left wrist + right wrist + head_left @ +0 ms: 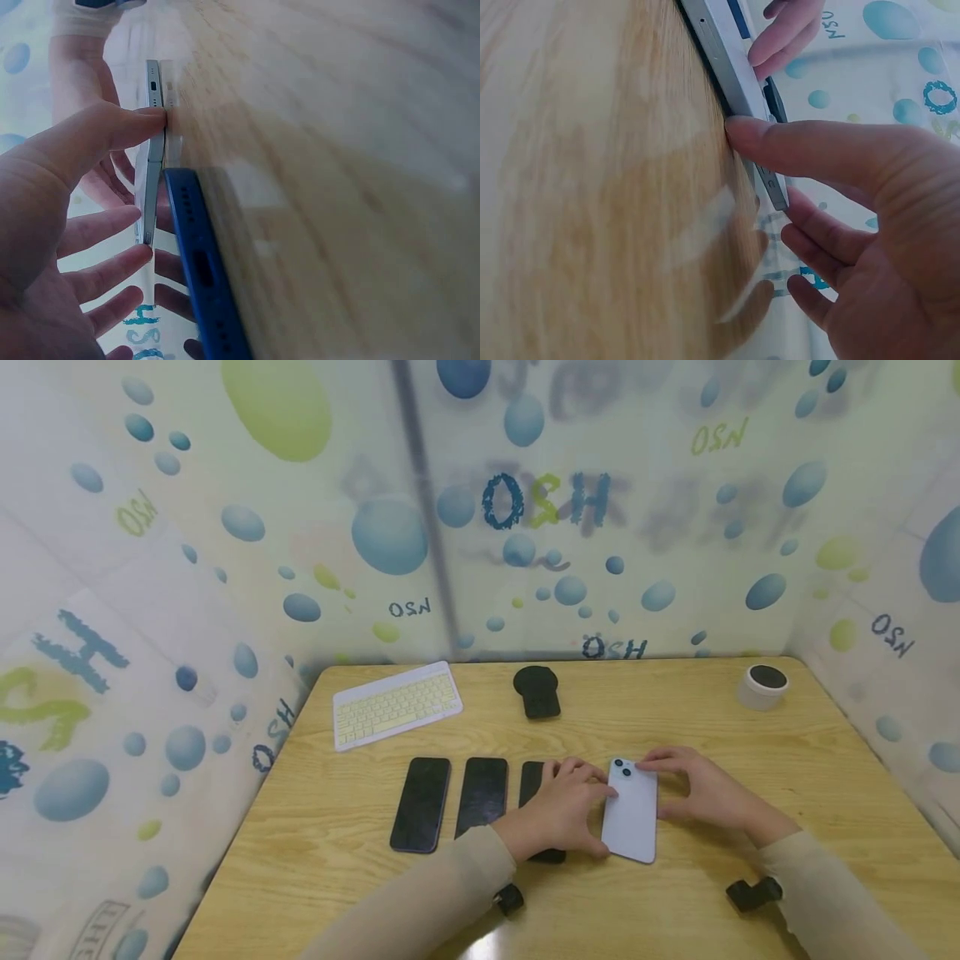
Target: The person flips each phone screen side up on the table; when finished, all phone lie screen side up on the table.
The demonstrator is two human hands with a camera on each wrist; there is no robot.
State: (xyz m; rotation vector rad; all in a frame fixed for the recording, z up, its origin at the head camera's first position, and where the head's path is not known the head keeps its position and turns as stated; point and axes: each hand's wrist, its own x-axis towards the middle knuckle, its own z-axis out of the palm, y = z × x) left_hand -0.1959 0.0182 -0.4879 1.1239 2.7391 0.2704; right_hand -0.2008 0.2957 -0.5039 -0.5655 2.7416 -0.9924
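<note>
A pale smartphone [628, 822] lies back up on the table, its two camera lenses at the top left. My left hand [557, 810] holds its left edge, the thumb near the bottom corner and the fingers farther up. On the other side, my right hand [701, 789] has an index fingertip at the top right corner and the thumb against the right edge. A dark smartphone [530, 781] sits partly hidden under my left hand. Close up in the left wrist view is the end of a blue-edged phone [199, 262].
Two more dark smartphones, one at far left [421, 806] and one beside it [483, 789], complete the row. Behind them are a white keyboard [397, 706], a black round-topped stand [537, 692] and a white cylinder [762, 687] with a dark top. Patterned curtains [525, 585] enclose the wooden table [300, 877].
</note>
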